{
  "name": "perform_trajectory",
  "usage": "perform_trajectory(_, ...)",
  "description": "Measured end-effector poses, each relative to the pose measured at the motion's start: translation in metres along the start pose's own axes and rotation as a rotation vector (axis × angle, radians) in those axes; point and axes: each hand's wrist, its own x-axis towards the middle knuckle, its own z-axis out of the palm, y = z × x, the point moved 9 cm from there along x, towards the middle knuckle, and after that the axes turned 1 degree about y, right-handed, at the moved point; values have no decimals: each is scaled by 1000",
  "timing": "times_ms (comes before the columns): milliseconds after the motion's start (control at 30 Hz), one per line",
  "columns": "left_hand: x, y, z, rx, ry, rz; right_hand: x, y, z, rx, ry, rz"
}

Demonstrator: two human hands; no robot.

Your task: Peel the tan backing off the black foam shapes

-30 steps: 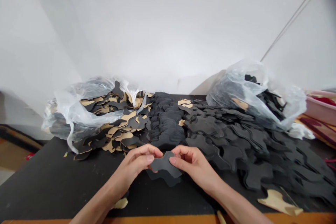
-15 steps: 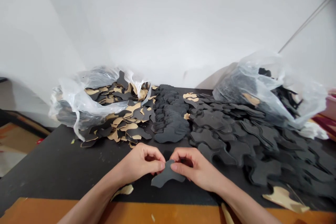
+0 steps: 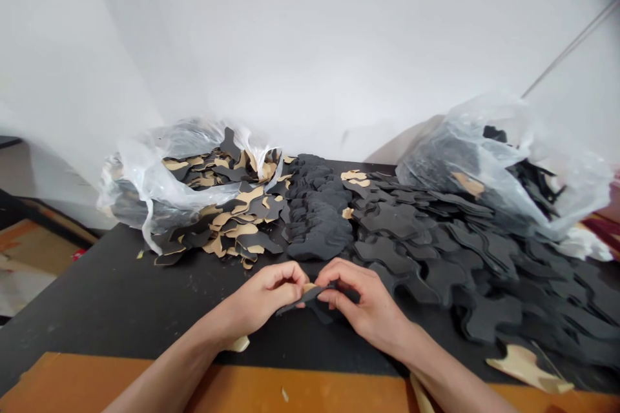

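Dark piece (image 3: 310, 297) now tipped nearly edge-on; its broad face was toward camera in both earlier frames. Tan sliver (image 3: 309, 287) now shows between the fingertips. Right hand (image 3: 363, 297): thumb and fingers now spread wider than half a second ago. View shifted since the oldest frame, more orange strip (image 3: 290, 387) visible at near edge.

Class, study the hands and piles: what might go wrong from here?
The left hand and right hand pinch the thin black piece, which might crease or tear. The right forearm is near the overlapping black pieces and might disturb them. The left plastic bag gapes, so black-and-tan pieces might spill.
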Motion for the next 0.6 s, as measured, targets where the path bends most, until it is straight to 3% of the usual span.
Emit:
perform_trajectory(233,2,-4,0,-51,71,-20,-8,-26,-3,-202,69,-329)
perform_trajectory(433,4,-6,-7,-42,126,58,-9,-31,-4,-281,65,-355)
perform_trajectory(600,4,-11,-4,-90,119,-6,-8,-31,-8,-251,105,-315)
